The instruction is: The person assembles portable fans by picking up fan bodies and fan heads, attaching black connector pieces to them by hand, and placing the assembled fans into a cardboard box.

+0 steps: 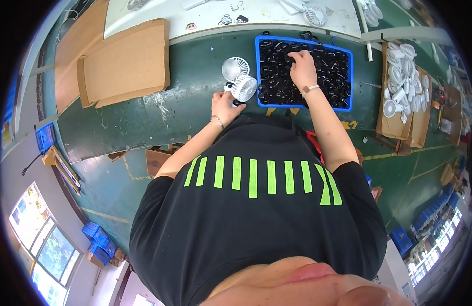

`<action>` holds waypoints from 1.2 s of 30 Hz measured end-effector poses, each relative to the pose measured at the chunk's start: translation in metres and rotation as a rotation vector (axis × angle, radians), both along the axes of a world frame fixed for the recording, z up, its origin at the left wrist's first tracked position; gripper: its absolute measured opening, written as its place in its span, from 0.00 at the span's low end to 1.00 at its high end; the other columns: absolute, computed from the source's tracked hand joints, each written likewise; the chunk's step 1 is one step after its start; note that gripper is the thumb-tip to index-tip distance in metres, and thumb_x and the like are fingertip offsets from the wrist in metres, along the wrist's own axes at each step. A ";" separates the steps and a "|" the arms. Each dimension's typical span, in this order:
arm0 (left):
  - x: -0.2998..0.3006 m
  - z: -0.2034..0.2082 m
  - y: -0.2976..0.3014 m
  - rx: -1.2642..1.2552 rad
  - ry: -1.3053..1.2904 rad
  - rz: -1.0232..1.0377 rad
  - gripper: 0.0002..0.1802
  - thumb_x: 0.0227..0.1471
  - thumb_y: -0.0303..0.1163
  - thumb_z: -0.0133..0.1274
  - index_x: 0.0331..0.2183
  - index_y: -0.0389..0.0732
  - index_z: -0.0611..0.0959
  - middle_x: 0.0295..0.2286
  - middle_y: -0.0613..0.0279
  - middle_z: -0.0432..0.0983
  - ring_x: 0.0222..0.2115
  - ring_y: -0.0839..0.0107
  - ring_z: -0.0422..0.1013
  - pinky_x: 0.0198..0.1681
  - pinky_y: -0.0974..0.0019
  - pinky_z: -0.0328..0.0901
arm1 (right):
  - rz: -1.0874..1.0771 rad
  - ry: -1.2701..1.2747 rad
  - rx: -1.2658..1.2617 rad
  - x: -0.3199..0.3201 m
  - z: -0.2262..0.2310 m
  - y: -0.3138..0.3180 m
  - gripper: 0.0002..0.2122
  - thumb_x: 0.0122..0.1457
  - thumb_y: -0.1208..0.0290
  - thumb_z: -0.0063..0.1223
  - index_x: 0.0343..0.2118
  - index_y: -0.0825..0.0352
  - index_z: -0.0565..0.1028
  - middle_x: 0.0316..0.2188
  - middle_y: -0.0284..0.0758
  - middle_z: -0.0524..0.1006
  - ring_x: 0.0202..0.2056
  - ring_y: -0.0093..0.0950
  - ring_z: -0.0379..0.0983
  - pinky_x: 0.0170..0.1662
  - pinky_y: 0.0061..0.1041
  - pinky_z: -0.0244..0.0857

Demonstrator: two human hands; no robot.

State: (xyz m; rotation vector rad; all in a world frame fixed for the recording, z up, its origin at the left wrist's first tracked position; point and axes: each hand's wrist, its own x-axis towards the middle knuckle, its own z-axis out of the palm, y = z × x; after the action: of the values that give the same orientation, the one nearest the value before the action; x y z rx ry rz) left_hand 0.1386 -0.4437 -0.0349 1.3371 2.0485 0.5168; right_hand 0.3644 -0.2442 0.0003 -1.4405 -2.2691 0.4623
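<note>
L hand [226, 108] is at the near edge of the tabletop [195, 109], about mid-length, fingers and thumb bent round the handle side of the nearer wht handheld fan [244, 88]; grip partly hidden. That fan's head is tilted up, grille showing, just L of the blue tray [351, 81]. Second wht fan [235, 68] is right behind it, toward the tabletop's far edge, heads overlapping in view.

R hand [303, 69] is over the tray's middle, fingers bent down among the blk plastic pcs [325, 71]; can't tell if it's pinching one. Tray sits nr the tabletop's near edge, R of mid, pcs spread wall to wall. Bracelet [216, 120] on L wrist, band [311, 89] on R.

Shallow cardboard box [126, 66] is toward the tabletop's far L corner. Wht panel [277, 15] runs along the far edge w/ more fans on it. Past the R edge, an open carton [396, 127] has a heap of wht fans [407, 76].
</note>
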 end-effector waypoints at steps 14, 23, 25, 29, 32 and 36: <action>-0.180 0.050 0.075 0.750 0.461 0.637 0.34 0.38 0.35 0.67 0.46 0.34 0.72 0.43 0.41 0.63 0.46 0.46 0.60 0.50 0.49 0.58 | -0.049 -0.021 -0.275 0.019 0.033 0.012 0.10 0.49 0.75 0.56 0.37 0.67 0.76 0.39 0.40 0.71 0.39 0.40 0.72 0.42 0.34 0.68; -0.206 -0.025 0.072 -0.130 0.273 0.869 0.43 0.48 0.51 0.57 0.52 0.27 0.62 0.47 0.30 0.65 0.50 0.45 0.64 0.54 0.52 0.59 | -0.336 0.340 -0.369 0.025 0.031 0.026 0.08 0.54 0.79 0.54 0.36 0.63 0.81 0.31 0.31 0.75 0.25 0.20 0.70 0.31 0.19 0.65; -0.207 -0.061 0.018 0.064 -0.105 0.638 0.33 0.51 0.52 0.53 0.42 0.28 0.72 0.39 0.36 0.73 0.42 0.49 0.71 0.46 0.55 0.65 | -0.295 0.399 -0.374 0.019 0.035 0.031 0.09 0.56 0.80 0.52 0.38 0.63 0.79 0.30 0.29 0.75 0.24 0.17 0.66 0.28 0.16 0.60; -0.099 -0.012 0.038 -0.183 -0.053 0.328 0.24 0.54 0.49 0.47 0.33 0.34 0.82 0.30 0.41 0.78 0.35 0.47 0.75 0.41 0.54 0.69 | -0.396 0.743 -0.713 0.018 0.037 0.031 0.13 0.57 0.81 0.43 0.44 0.65 0.74 0.29 0.26 0.75 0.23 0.12 0.59 0.25 0.13 0.53; -0.087 0.078 0.105 -0.412 0.312 -0.105 0.23 0.54 0.47 0.45 0.25 0.39 0.84 0.23 0.45 0.77 0.29 0.46 0.75 0.37 0.52 0.69 | -0.391 0.810 -0.863 0.029 0.038 0.029 0.13 0.57 0.80 0.42 0.44 0.64 0.74 0.27 0.27 0.73 0.21 0.13 0.61 0.24 0.13 0.55; -0.125 0.106 0.242 0.162 0.296 0.076 0.16 0.53 0.43 0.50 0.29 0.39 0.82 0.28 0.49 0.77 0.32 0.52 0.74 0.36 0.55 0.67 | -0.467 0.845 -0.964 0.022 0.042 0.021 0.09 0.56 0.80 0.44 0.38 0.64 0.72 0.25 0.28 0.73 0.23 0.16 0.68 0.25 0.14 0.58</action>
State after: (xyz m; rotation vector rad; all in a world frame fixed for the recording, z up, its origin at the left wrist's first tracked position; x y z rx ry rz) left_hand 0.0137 -0.2018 0.0715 1.5100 2.3462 0.5556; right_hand 0.3864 -0.2236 0.0420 -1.6168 -0.9802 1.7375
